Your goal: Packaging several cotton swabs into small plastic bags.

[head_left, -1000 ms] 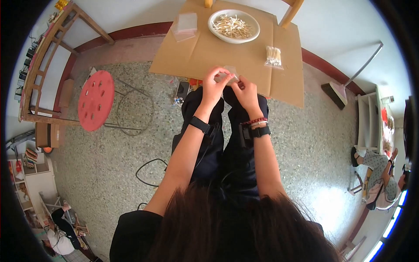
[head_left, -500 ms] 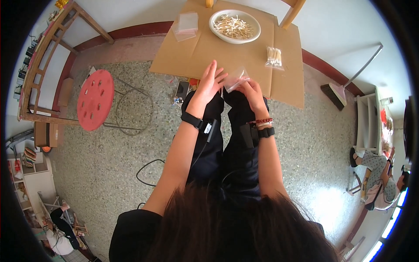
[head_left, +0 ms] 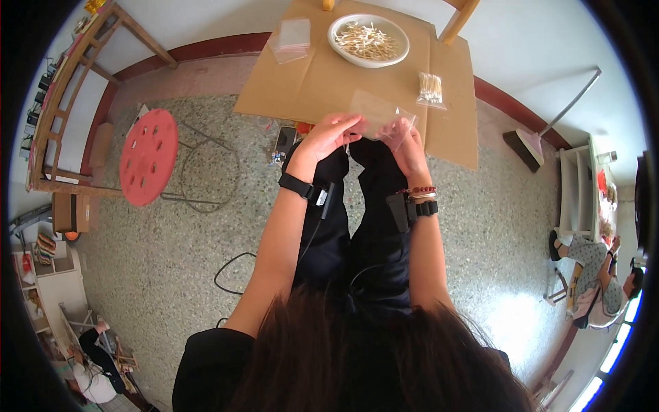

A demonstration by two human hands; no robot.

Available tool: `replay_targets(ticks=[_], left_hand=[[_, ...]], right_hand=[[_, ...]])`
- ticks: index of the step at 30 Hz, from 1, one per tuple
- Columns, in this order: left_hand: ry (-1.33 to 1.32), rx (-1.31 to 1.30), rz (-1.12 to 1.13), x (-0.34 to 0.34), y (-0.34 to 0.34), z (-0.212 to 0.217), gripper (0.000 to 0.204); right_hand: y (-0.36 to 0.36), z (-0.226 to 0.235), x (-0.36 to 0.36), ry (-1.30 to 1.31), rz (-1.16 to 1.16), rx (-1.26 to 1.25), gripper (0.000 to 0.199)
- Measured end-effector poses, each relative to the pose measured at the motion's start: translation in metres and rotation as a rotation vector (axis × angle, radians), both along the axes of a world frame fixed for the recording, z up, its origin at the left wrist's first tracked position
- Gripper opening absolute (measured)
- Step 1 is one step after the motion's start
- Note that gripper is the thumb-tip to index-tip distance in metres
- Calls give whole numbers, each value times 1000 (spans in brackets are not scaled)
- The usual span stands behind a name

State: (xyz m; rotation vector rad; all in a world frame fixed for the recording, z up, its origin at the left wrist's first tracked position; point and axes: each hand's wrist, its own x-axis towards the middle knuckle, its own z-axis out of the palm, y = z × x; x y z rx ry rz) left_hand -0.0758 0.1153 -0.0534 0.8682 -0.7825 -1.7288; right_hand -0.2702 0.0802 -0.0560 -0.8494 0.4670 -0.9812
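A clear zip bag is spread between my hands, above the near edge of the cardboard-covered table. My left hand pinches its left side with the fingers drawn together. On the other side my right hand grips the bag, some of its fingers seen through the film. Past them stands a white bowl heaped with cotton swabs. To the right of the bowl lies a filled bag of cotton swabs. A stack of flat clear bags rests at the table's far left.
A red round stool stands on the floor at left, before a wooden frame. A broom leans at the right wall near a white shelf. One person sits far right, another lower left. A dark phone-like object lies beside my left knee.
My left hand has come from open, fingers raised, to pinch the bag's left side. My right hand has shifted slightly right, and the bag is now spread wider.
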Motion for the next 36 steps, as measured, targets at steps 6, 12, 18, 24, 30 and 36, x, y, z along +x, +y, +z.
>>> replay_targets(ticks=[6, 12, 18, 24, 30, 36], left_hand=[[-77, -85, 159, 4, 5, 7, 28], [-108, -118, 322, 12, 7, 6, 25], [-140, -121, 400, 14, 1, 3, 23], [-250, -1, 323, 37, -10, 7, 26], [-667, 19, 309, 91, -70, -5, 22], [-1527, -314, 759, 110, -124, -10, 35]], right_hand=[[-1, 3, -4, 86, 8, 3, 11], [2, 10, 7, 179, 34, -44, 18], [-3, 8, 8, 298, 90, -95, 32], [-6, 11, 13, 347, 135, -78, 35], [-35, 26, 15, 526, -99, -70, 32], [-90, 44, 36, 496, -199, -146, 29]])
